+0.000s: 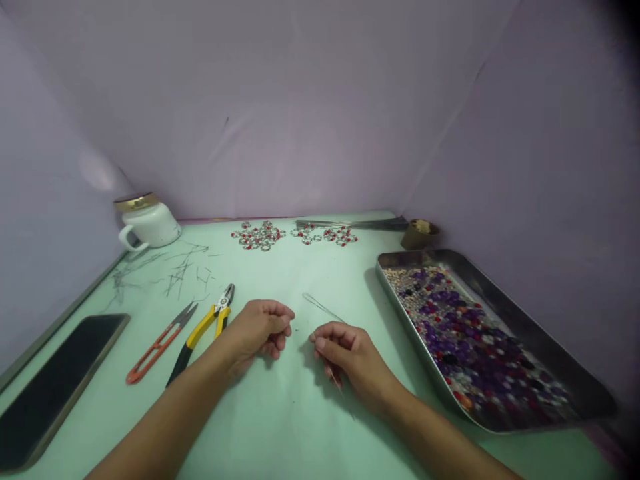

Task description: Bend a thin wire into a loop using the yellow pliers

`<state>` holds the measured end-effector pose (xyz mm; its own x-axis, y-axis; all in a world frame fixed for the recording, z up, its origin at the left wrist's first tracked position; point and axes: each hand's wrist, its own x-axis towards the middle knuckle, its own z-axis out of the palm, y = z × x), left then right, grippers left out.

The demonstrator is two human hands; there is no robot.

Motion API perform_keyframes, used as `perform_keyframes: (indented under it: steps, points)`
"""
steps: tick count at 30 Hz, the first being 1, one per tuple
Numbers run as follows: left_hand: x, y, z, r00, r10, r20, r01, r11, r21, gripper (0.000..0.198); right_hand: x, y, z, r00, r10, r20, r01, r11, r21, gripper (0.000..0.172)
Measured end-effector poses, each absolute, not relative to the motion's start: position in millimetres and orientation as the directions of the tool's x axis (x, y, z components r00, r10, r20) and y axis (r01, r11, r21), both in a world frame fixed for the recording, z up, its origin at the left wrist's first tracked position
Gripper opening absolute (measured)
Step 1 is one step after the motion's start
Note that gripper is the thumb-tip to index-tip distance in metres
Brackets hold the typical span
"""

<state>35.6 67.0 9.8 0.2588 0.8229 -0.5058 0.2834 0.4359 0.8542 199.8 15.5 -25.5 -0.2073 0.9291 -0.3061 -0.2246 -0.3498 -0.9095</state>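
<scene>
My right hand (350,353) is closed in a pinch on a thin wire (323,307). The wire's bent loop shows beyond the knuckles, and a fine strand hangs below the fingers. Across a small gap, my left hand (263,330) has its fingers curled in and the thumb against them; whether something tiny is between them is hidden. Beside the left forearm lie yellow-and-black pliers (203,325) and orange-handled thread snips (159,347). To the right stands a metal tray (417,337) with purple, red, black and clear beads (460,333).
Red-and-clear beaded pieces (259,236) lie at the back, near a bundle of straight wires (350,224) and a small brown pot (420,235). At left are wire scraps (177,277), a white mug with a gold lid (153,225) and a dark phone (57,393). Pale walls enclose the table.
</scene>
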Motion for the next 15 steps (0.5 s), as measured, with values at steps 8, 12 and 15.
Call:
perform_keyframes:
  steps: [8, 12, 15]
  points:
    - [48, 59, 3, 0.350, 0.787, -0.509, 0.135, 0.495, 0.858, 0.019, 201, 17, -30, -0.252, 0.924, -0.287, -0.133, -0.327, -0.936, 0.023]
    - [48, 58, -1, 0.335, 0.801, -0.495, 0.146, 0.475, 0.868, 0.015, 200, 16, -30, -0.256, 0.923, -0.286, -0.102, -0.320, -0.942, 0.021]
    - [50, 56, -3, 0.318, 0.816, -0.483, 0.174, 0.450, 0.876, 0.013, 200, 16, -29, -0.268, 0.924, -0.273, -0.080, -0.303, -0.949, 0.020]
